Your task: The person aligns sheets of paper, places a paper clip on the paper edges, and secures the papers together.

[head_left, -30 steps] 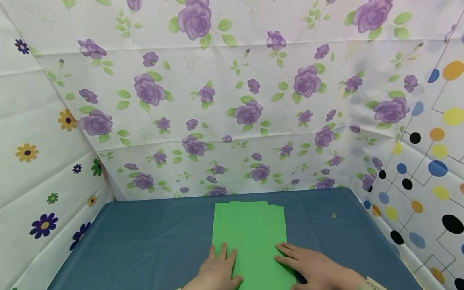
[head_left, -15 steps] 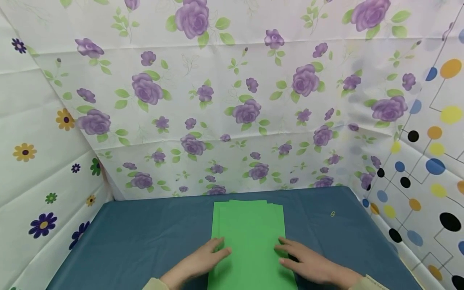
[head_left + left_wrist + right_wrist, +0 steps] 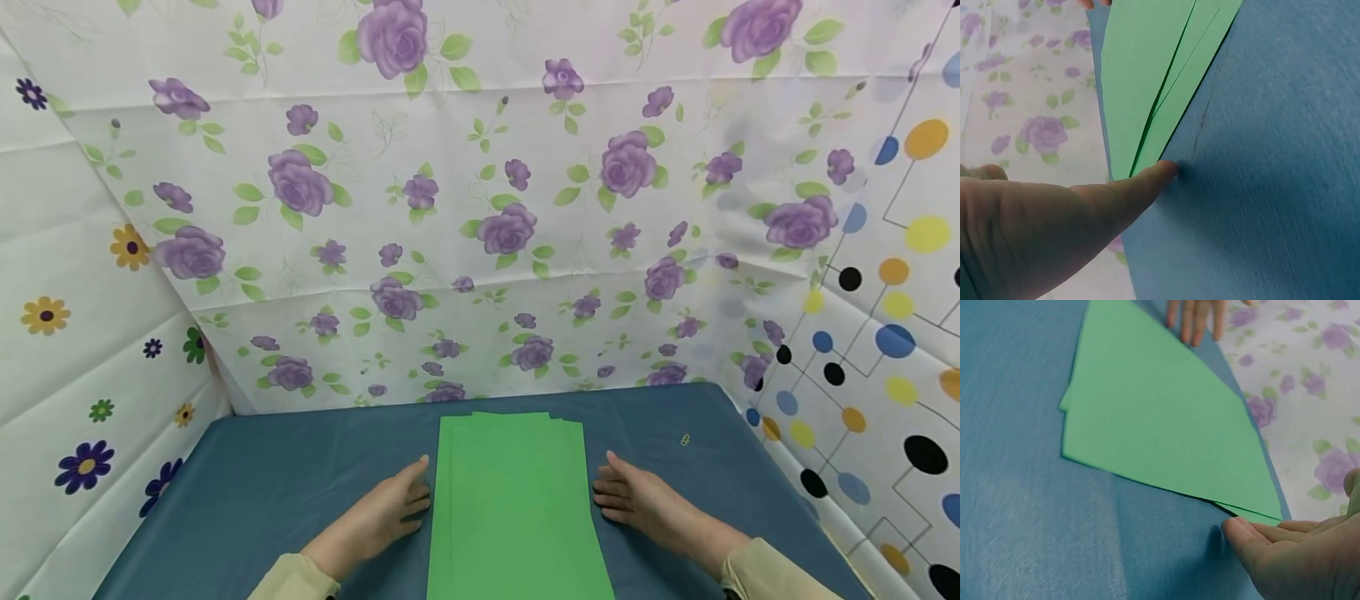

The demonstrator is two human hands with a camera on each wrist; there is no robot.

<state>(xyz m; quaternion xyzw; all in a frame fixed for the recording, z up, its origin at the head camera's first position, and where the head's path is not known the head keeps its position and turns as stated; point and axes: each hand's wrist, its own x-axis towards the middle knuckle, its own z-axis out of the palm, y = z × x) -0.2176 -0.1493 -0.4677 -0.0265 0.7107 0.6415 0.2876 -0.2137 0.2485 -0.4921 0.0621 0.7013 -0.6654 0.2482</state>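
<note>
A stack of green paper sheets (image 3: pixel 517 508) lies on the blue-covered table, its layers slightly offset at the far edge and along the left side. My left hand (image 3: pixel 386 512) is just left of the stack, palm turned inward and fingers loosely extended. Facing it from the right side is my right hand (image 3: pixel 648 504), also with fingers extended. Both appear a little apart from the paper in the head view. Uneven sheet edges of the green paper (image 3: pixel 1138 75) show in the left wrist view. Neither hand holds anything.
A small yellow paper clip (image 3: pixel 685 439) lies on the blue tablecloth (image 3: pixel 315 467), right of the stack. Behind the table rises a white cloth with purple flowers (image 3: pixel 465 250). Patterned cloths also border the left and right sides.
Both hands were on or over the paper with fingers spread; they have moved outward to either side of it and turned palms inward. The stack looks the same.
</note>
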